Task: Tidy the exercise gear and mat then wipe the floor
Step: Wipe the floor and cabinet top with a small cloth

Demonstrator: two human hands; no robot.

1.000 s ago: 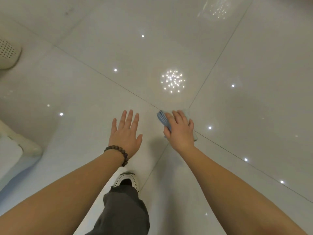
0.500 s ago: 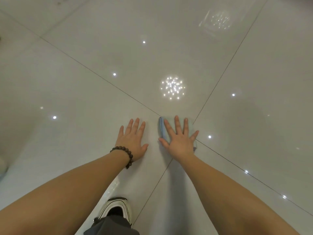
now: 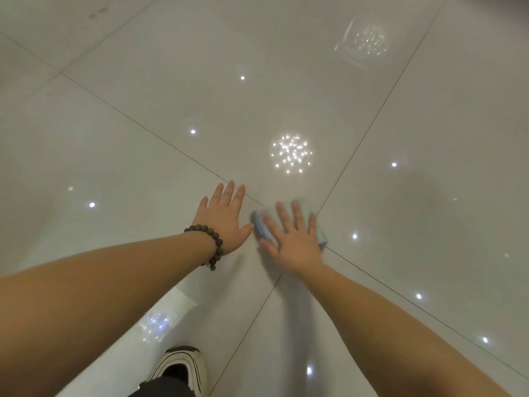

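**Floor wiping: right hand flat on cloth, left hand braced on tile**

Nearest the camera, a black-and-white shoe point(image 3: 183, 366) stands on the glossy white tiled floor point(image 3: 429, 173), with a dark trouser hem just above the lower frame edge. Both bare forearms extend forward from the bottom corners.

The left hand point(image 3: 224, 217) lies palm down on the tile, fingers straight and close together, thumb spread toward the right; it holds nothing. A bracelet of dark round beads point(image 3: 213, 245) circles its wrist.

Just beside it, the right hand point(image 3: 294, 239) is spread flat, fingers straight and slightly fanned, pressing down on a light blue cloth point(image 3: 317, 230). The fingers do not curl round the cloth. The cloth shows at the thumb side and past the little-finger side; hand and cloth are blurred. The cloth sits where four tiles meet, on the crossing of the dark grout lines.

Beyond the hands, the tile reflects a round cluster of lights point(image 3: 291, 153), with a fainter cluster farther off at upper right and scattered single points of light.
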